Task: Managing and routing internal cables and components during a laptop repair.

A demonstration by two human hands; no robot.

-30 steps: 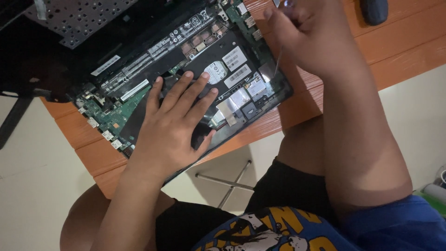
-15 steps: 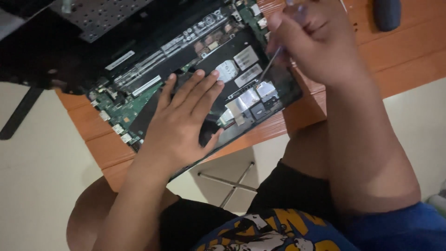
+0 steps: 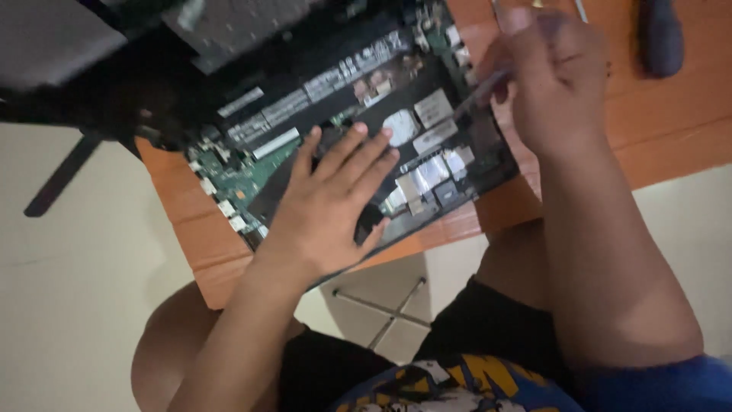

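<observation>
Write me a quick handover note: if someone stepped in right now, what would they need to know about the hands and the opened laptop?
Left hand: flat, palm down on the opened laptop, fingers spread over its dark inner panel.
Right hand: gripping a thin screwdriver, tip angled down toward the laptop's right side.
Laptop lies on the orange wooden table, bottom cover already off, green circuit board exposed.
Left to do: the tool work inside; which screw it is on is too blurred to tell.

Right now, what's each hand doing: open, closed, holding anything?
Left hand: open, flat on the opened laptop, holding nothing.
Right hand: closed on a thin screwdriver, its tip at the laptop's insides.
</observation>
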